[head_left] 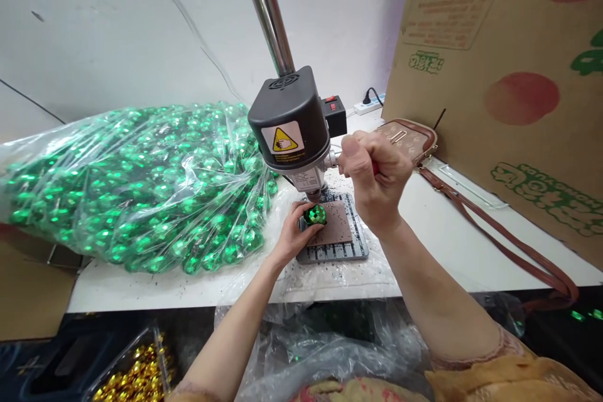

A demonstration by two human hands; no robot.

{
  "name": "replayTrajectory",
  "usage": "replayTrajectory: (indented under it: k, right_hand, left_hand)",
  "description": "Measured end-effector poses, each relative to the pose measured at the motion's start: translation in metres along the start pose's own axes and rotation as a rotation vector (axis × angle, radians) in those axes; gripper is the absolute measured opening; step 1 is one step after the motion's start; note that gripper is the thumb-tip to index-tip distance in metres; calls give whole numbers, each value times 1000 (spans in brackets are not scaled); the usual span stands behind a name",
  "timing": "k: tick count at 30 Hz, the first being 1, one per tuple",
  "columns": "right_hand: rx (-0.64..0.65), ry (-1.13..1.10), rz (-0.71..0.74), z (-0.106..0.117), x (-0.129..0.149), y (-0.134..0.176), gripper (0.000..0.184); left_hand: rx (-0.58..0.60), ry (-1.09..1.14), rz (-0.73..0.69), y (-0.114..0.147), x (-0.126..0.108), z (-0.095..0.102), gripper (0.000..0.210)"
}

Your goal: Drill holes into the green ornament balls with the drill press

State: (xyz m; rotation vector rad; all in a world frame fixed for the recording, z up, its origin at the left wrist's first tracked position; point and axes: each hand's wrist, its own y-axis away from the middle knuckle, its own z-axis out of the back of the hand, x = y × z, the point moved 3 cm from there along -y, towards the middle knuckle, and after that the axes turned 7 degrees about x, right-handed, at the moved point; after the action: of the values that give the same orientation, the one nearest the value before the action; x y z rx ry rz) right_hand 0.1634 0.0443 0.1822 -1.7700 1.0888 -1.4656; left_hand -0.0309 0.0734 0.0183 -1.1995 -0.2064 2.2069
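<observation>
A green faceted shiny ball (315, 215) sits under the chuck of a small black bench drill press (289, 119). My left hand (298, 231) grips the ball from its left side, thumb in front and fingers behind. Beneath the ball lies a brown board (336, 224) on the slotted grey base plate (332, 254), dusted with dark shavings. My right hand (377, 176) is closed round the red-ended feed handle at the drill's right side. The drill tip where it meets the ball is hard to make out.
A large clear bag of green faceted balls (141, 188) fills the table's left. At right stand a brown handbag (407, 135) with a long strap and a big cardboard box (499, 88). A power strip (370, 105) lies behind. Gold balls (136, 370) fill a container below the table edge.
</observation>
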Motion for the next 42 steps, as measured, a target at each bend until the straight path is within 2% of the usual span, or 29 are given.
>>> replayTrajectory:
  k: [4,9,15,19,31,42]
  right_hand:
    - [3,0,1,0,0,0,43]
    - [6,-7,9,0,-1,1,42]
    - [-8,-13,19,0,-2,2,42]
    - [-7,-16,25,0,-1,1,42]
    - [-11,-6,-18,0,1,1,46]
    - [-74,13,117,1,-5,14,48]
  left_hand:
    - [17,26,34,4,7,-6,48]
    - [36,105,149,11,10,-15,46]
    - [-72,277,214,13,11,-19,60]
    - [-59,316,241,9,11,-21,56]
    - [-46,256,244,9,-3,-27,59]
    - [-63,271,228,10,-2,-30,61]
